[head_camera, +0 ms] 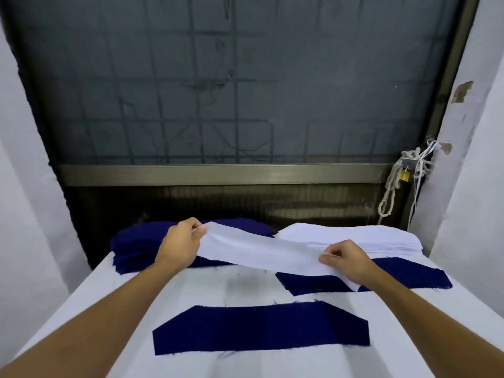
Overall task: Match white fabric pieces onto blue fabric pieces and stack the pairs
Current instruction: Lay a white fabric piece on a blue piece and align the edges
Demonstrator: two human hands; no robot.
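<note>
A long white fabric piece (259, 251) hangs stretched between my hands above the table. My left hand (182, 238) pinches its far left end, over the stack of blue pieces (136, 246). My right hand (345, 259) pinches its right end, just above a blue piece (409, 274) lying flat at the right. Another blue piece (259, 330) lies flat nearer to me in the middle. A stack of white pieces (354, 236) sits at the back right.
The white table (245, 285) ends at a dark window with a metal frame (218, 173) behind. White walls close in on both sides. A rope with a padlock (403, 174) hangs at the right of the frame.
</note>
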